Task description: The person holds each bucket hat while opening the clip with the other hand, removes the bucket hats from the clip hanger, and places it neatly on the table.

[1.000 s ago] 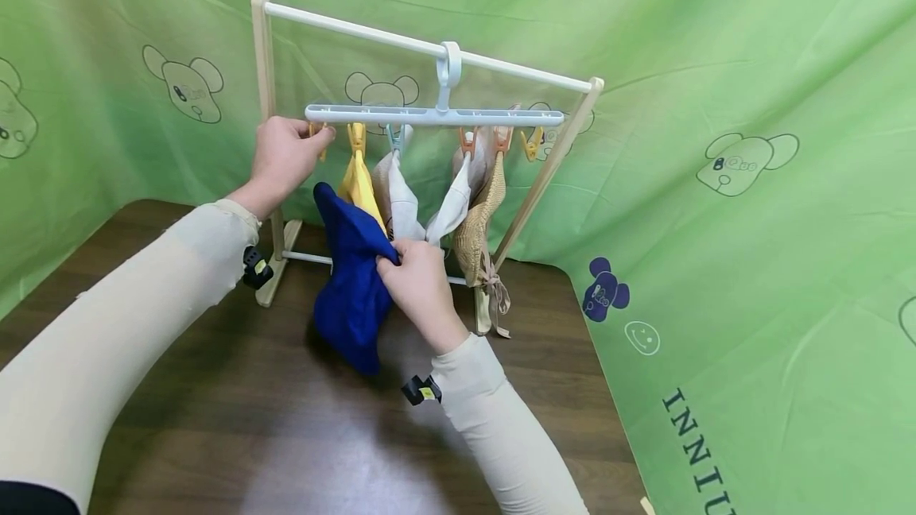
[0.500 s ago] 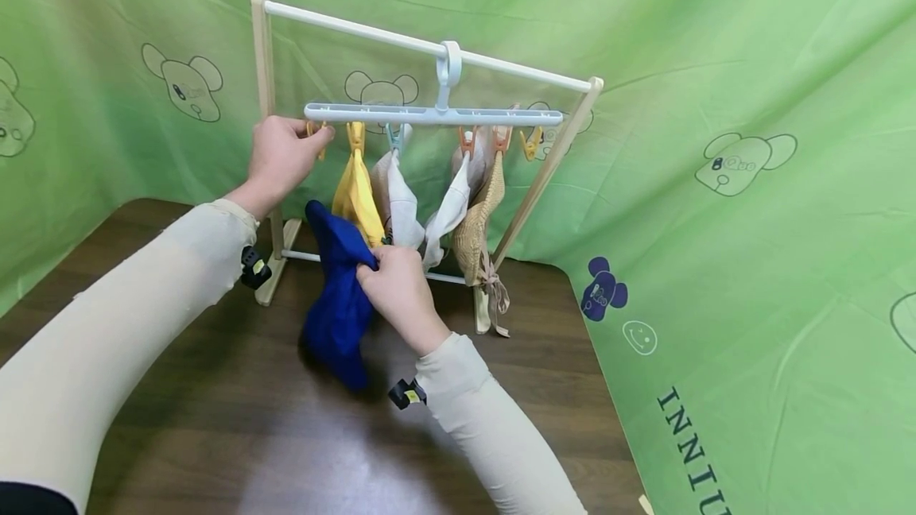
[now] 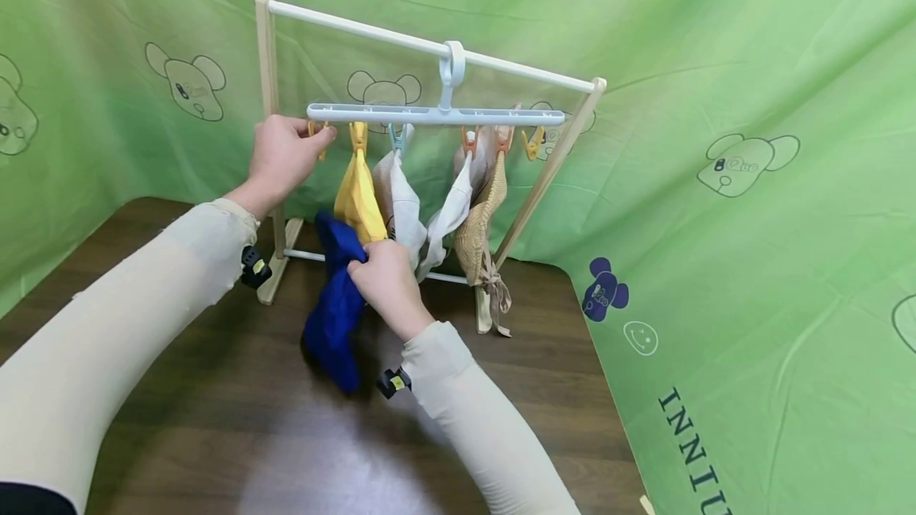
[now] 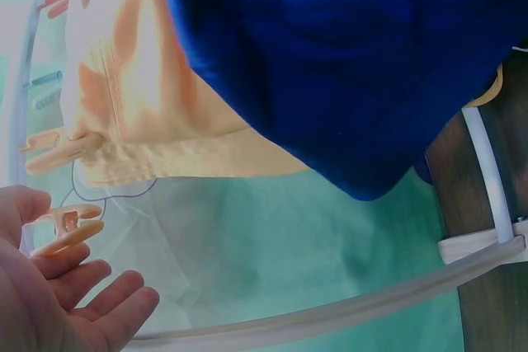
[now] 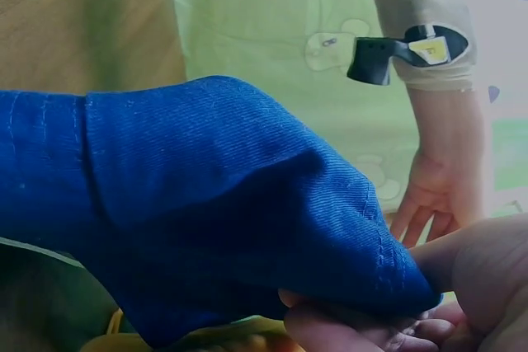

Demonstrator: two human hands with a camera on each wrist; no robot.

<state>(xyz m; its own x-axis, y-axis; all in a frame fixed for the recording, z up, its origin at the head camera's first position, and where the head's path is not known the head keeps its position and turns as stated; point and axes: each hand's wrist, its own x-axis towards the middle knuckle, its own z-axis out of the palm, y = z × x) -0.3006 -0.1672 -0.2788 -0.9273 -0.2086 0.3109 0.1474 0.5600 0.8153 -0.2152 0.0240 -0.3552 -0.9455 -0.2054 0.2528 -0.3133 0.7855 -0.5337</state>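
My left hand (image 3: 286, 151) pinches a yellow clothespin (image 4: 73, 224) at the left end of the pale blue hanger (image 3: 386, 114). Thumb and index finger are on it, the other fingers loosely bent. With my right hand (image 3: 390, 280) I grip the edge of a blue cloth hat (image 3: 335, 316), which hangs folded below that clothespin, apart from it. Rows of stitching show on its fabric in the right wrist view. Right beside it, a yellow cloth piece (image 3: 360, 201) hangs from another yellow clothespin (image 3: 359, 136); the blue hat partly covers it in the left wrist view.
The hanger hooks over the white rail of a wooden-sided rack (image 3: 266, 54) on a brown table (image 3: 215, 412). White cloth (image 3: 406, 201) and a woven straw-coloured hat (image 3: 472, 241) with ribbon hang further right. A yellow clothespin (image 3: 532, 143) at the right end holds nothing. Green printed cloth (image 3: 716, 86) surrounds the table.
My right hand has moved left with the blue hat, which now hangs further left and lower, uncovering more of the yellow cloth. The left hand keeps its place on the clothespin.
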